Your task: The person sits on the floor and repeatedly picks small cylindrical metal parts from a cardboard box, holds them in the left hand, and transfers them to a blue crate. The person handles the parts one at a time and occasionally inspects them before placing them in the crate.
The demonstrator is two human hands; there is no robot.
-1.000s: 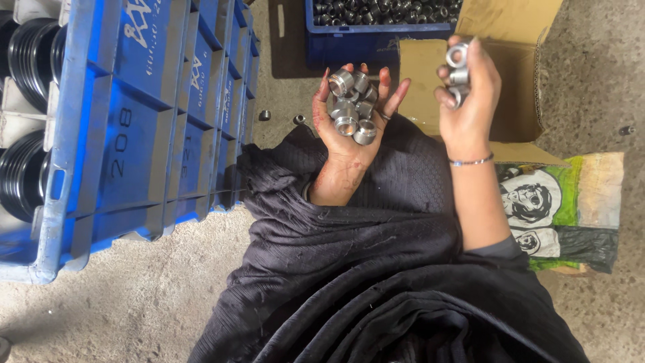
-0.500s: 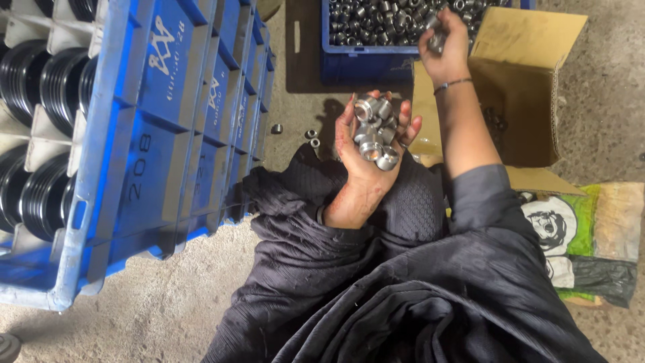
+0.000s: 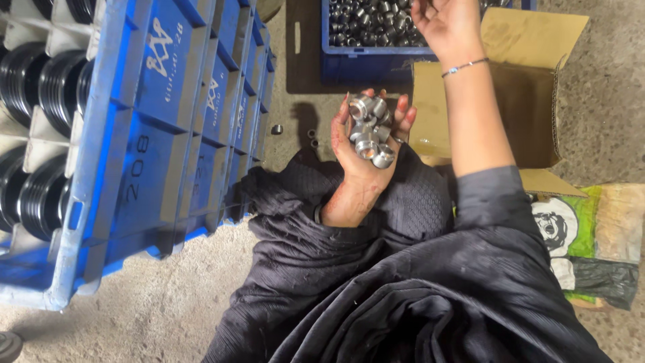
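My left hand [image 3: 366, 144] sits near frame centre, palm up, fingers cupped around a heap of small silver metal bushings [image 3: 368, 128]; the pile rests on the palm and finger bases, with the fingertips fanned out toward 12 o'clock. I count roughly 7 or 8 pieces, though some hide under others. My right hand [image 3: 449, 21] is stretched out at 1 o'clock, palm showing, over the far blue bin [image 3: 366, 64], which is full of the same grey metal parts [image 3: 376, 19]. The fingertips run off the top edge, so I cannot tell whether that hand is closed on anything or loose. A thin bracelet [image 3: 465, 66] circles that wrist. The 2 hands are well apart, right one beyond and to the right of the left. Beneath the right forearm lies an open brown cardboard box [image 3: 531, 101], just beside the bin at 2 o'clock. At 9 o'clock stands a row of blue plastic crates [image 3: 168, 128], the leftmost holding black ribbed rubber parts [image 3: 40, 87]. 3 stray metal pieces [image 3: 277, 129] lie on the concrete floor [image 3: 134, 309] between crates and left hand. Dark fabric of my clothing [image 3: 403, 289] fills the frame from 5 to 7 o'clock. A green printed sack [image 3: 591, 228] lies at 4 o'clock.
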